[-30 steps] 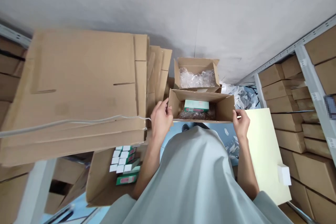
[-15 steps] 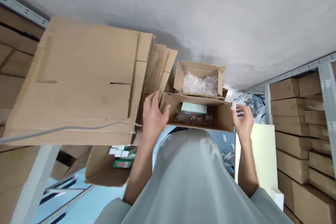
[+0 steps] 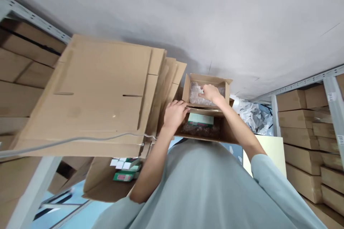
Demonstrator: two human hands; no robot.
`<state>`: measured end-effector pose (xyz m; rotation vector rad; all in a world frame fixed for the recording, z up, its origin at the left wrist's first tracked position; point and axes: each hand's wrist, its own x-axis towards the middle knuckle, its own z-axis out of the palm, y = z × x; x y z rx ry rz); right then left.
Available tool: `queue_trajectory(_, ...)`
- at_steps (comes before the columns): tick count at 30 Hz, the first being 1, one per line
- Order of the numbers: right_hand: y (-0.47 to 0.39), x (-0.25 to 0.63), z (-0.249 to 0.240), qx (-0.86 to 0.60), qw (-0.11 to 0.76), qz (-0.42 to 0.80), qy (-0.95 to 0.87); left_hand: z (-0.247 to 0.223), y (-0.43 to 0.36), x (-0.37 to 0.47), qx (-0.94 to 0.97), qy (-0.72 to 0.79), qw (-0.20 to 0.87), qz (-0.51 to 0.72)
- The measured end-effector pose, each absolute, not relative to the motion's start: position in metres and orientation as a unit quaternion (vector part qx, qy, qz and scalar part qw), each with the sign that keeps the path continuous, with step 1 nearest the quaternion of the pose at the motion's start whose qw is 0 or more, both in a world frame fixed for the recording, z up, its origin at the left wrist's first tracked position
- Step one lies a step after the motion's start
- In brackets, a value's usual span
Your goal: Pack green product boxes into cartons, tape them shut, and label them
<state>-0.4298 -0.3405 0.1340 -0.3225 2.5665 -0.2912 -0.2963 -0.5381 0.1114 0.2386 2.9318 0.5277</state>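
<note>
In front of me stands an open cardboard box with a white-and-green carton lying on bubble wrap. My left hand is closed over the left rim of this box, fingers bent at its far corner. Behind it is a second open cardboard box filled with bubble wrap. My right hand reaches across the near box into the far one, its fingers closed on the bubble wrap there. The fingertips are partly sunk in the wrap.
Flattened cardboard boxes lean in a stack on the left, with a grey cable across them. Below is a box holding several green-and-white cartons. Shelves of brown boxes flank both sides; a wall rises behind.
My right hand has left the near box's right side and moved left and forward into the far box's bubble wrap. My left hand has shifted onto the near box's left rim.
</note>
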Motion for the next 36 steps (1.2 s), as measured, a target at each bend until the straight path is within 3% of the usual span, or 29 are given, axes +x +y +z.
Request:
queue_trajectory(4, -0.379, -0.443, 0.111, -0.082, 0.324, -0.057, 0.941, 0.115, -0.540, -0.297, 0.090, 0.979, 0.069, 0.172)
queue_trajectory(12, -0.365, -0.435, 0.127, -0.072, 0.248, -0.063, 0.964, 0.113, -0.546, -0.292, 0.099, 0.976, 0.060, 0.186)
queue_trajectory(17, -0.320, -0.389, 0.174, -0.062, 0.080, -0.235, 0.967, 0.111, -0.550, -0.288, 0.100, 0.970, 0.057, 0.213)
queue_trajectory(21, -0.287, -0.314, 0.211, -0.041, 0.018, -0.377, 0.925, 0.110, -0.551, -0.289, 0.099, 0.967, 0.069, 0.223)
queue_trajectory(27, -0.284, -0.240, 0.185, 0.028, 0.102, -0.466, 0.878, 0.115, -0.547, -0.297, 0.096, 0.970, 0.088, 0.207)
queue_trajectory(33, -0.305, -0.232, 0.149, 0.009, 0.207, -0.433, 0.877, 0.116, -0.549, -0.301, 0.109, 0.969, 0.092, 0.200)
queue_trajectory(36, -0.304, -0.252, 0.165, -0.017, 0.168, -0.383, 0.908, 0.113, -0.550, -0.301, 0.118, 0.974, 0.092, 0.171)
